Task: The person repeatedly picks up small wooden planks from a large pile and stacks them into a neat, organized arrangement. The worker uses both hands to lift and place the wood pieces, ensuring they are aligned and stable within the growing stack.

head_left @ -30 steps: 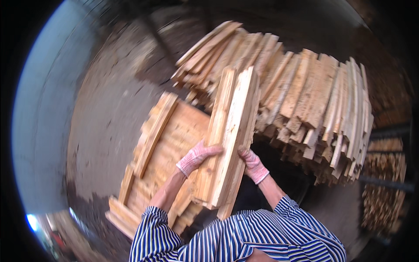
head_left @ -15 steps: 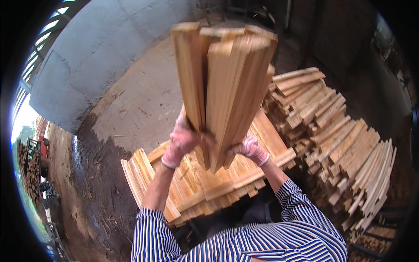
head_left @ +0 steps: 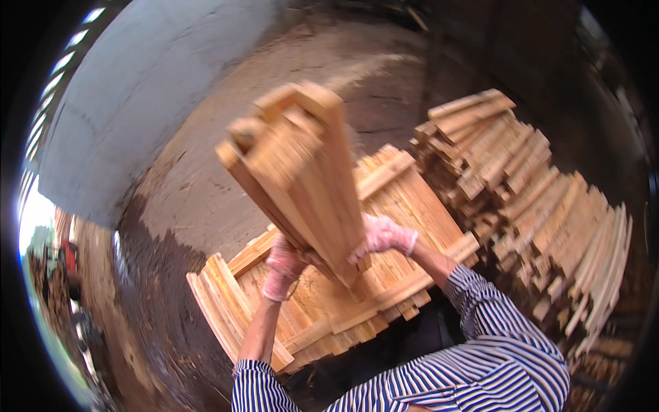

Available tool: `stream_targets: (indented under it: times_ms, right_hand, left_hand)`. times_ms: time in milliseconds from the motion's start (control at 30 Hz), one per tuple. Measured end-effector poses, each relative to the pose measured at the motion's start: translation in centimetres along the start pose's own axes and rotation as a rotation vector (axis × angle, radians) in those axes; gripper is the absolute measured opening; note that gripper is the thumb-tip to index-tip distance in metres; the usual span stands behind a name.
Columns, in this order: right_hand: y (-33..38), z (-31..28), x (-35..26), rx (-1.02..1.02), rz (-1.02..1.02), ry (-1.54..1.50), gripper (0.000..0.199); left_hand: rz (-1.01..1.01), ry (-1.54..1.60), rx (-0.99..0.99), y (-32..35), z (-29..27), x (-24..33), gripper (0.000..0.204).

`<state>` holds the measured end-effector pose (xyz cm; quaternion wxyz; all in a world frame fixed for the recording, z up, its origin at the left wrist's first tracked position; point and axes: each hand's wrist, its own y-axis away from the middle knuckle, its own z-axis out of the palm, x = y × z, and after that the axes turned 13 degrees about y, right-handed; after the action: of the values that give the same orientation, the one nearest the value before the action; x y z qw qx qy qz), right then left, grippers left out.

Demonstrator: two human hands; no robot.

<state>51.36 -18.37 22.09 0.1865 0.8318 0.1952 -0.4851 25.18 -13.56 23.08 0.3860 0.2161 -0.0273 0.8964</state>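
I hold a bundle of several pale wooden slats [head_left: 295,165] upright, its top end leaning to the left and toward the camera. My left hand [head_left: 283,266] in a pink knit glove grips the bundle's lower left side. My right hand [head_left: 383,237], gloved the same, clasps the lower right side. Below the hands lies a low flat stack of slats [head_left: 357,288] with cross pieces laid over it. Both sleeves are blue-and-white striped.
A tall heap of stacked slats [head_left: 542,206] rises on the right. Bare dirt ground [head_left: 206,172] spreads to the left, bounded by a grey concrete wall [head_left: 137,89]. Dark debris lies along the lower left.
The bundle, earlier held straight up, has swung so its top leans left. The view has shifted, and the flat stack now sits lower and more central.
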Motion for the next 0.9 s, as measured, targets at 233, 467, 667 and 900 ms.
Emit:
stream_targets:
  times_ms: [233,467,667,900]
  right_hand:
    - [5.1,-3.7,-2.1,0.119,0.315,0.125,0.116]
    - [3.7,4.6,5.4,0.154,0.562,0.138,0.115]
    - [8.7,5.7,8.4,0.337,0.597,-0.086,0.130]
    - [22.8,-15.1,20.4,1.214,1.408,-0.049,0.117]
  left_hand:
    - [0.207,-0.589,0.352,0.0,-2.5,-5.0,0.063]
    - [0.116,-0.492,0.754,2.3,-17.6,-12.0,0.071]
    - [-0.566,-3.872,0.856,0.5,-16.9,-13.6,0.068]
    - [1.420,-4.319,0.774,-18.6,-6.9,-23.4,0.063]
